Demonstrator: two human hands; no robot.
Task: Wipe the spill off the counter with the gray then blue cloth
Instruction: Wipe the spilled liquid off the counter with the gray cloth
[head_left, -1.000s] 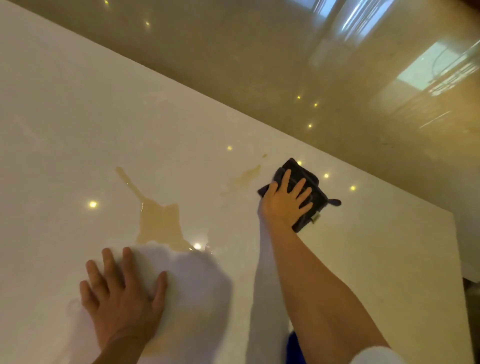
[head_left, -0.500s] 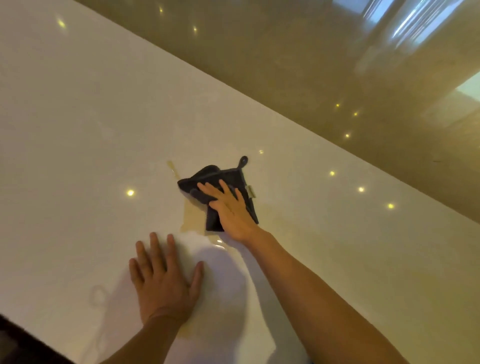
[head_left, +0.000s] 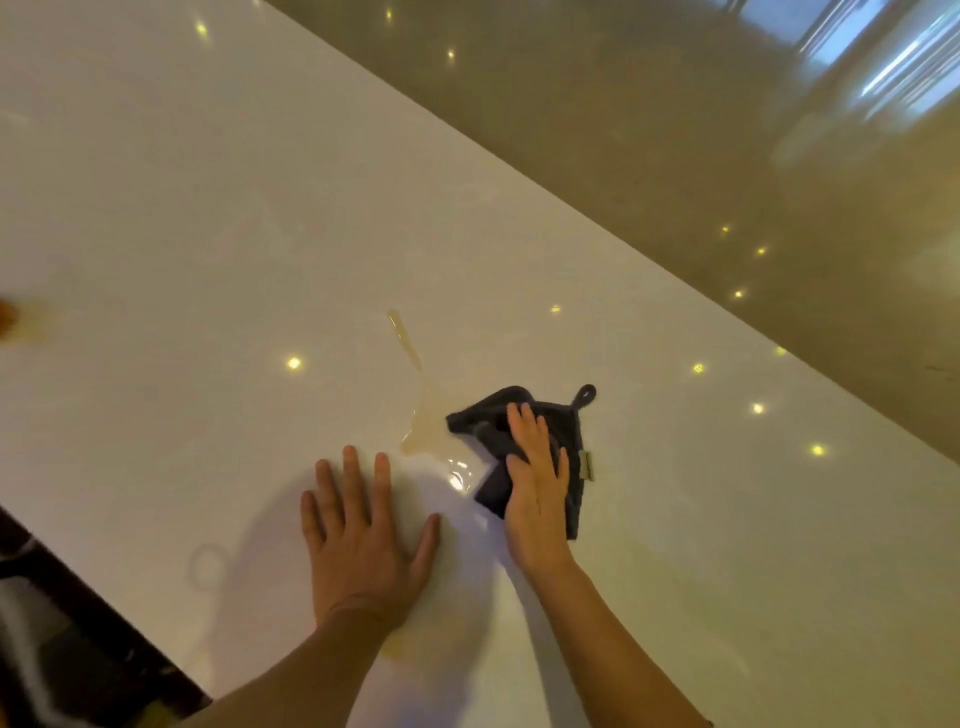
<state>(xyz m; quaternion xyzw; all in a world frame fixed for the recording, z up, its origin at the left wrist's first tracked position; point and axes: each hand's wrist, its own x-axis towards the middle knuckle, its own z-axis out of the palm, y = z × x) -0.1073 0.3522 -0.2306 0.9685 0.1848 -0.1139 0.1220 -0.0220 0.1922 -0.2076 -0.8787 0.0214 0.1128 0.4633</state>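
A dark gray cloth (head_left: 569, 431) with a hanging loop lies crumpled on the glossy white counter (head_left: 208, 208). My right hand (head_left: 535, 478) presses flat on the cloth, fingers spread over it. A pale amber spill (head_left: 423, 423) with a thin trail running up and left sits just left of the cloth, touching its edge. My left hand (head_left: 363, 535) rests palm down on the bare counter below the spill, fingers apart, holding nothing. No blue cloth is in view.
The counter's far edge runs diagonally from top centre to the right side, with shiny beige floor (head_left: 675, 130) beyond. The near left edge drops to a dark area (head_left: 62, 649). An orange blur (head_left: 10, 317) shows at the left border. A faint ring mark (head_left: 208, 566) lies left of my left hand.
My right hand swept the gray cloth from the far right to over the puddle, then back toward its right side. The small stain at the right is gone. My left hand stayed planted.
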